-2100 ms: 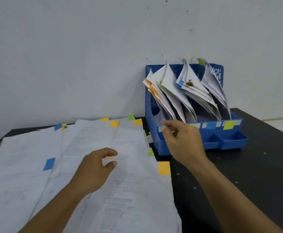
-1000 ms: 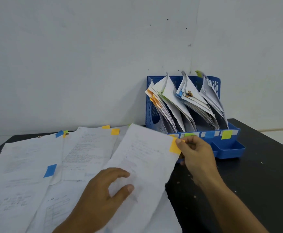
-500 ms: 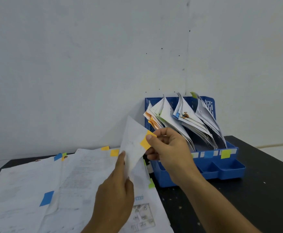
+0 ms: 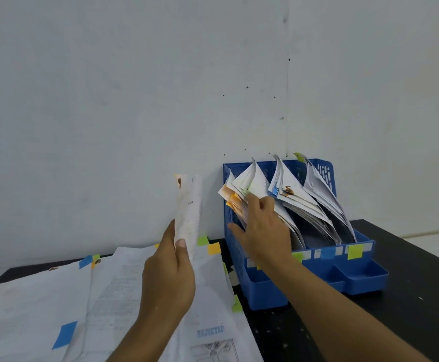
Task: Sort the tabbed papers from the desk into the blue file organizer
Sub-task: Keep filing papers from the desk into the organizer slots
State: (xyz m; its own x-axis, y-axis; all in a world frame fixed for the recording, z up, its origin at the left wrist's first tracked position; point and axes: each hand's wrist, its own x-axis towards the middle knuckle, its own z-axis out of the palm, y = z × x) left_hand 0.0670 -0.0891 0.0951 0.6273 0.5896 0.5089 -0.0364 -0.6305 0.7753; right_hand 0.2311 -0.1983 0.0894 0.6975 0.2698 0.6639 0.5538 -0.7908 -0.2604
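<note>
My left hand point(image 4: 169, 270) holds a white sheet point(image 4: 188, 202) upright above the desk, pinched at its lower edge; the sheet is curled and stained near the top. My right hand point(image 4: 262, 231) reaches into the left slot of the blue file organizer point(image 4: 317, 275), its straight fingers pressing against the orange-tabbed papers point(image 4: 235, 199) there. Further stacks stand in the middle slot point(image 4: 286, 189) and right slot point(image 4: 322, 194). Several tabbed papers point(image 4: 114, 291) lie spread over the desk's left half.
The black desk point(image 4: 409, 309) stands against a white wall. Coloured labels point(image 4: 354, 251) run along the organizer's front lip, with low trays point(image 4: 356, 275) below. Loose sheets carry blue tabs point(image 4: 65, 334), green tabs point(image 4: 236, 307) and orange tabs point(image 4: 214, 248).
My right hand let go of the orange tab and moved right into the organizer's left slot. My left hand alone now lifts the sheet higher and upright.
</note>
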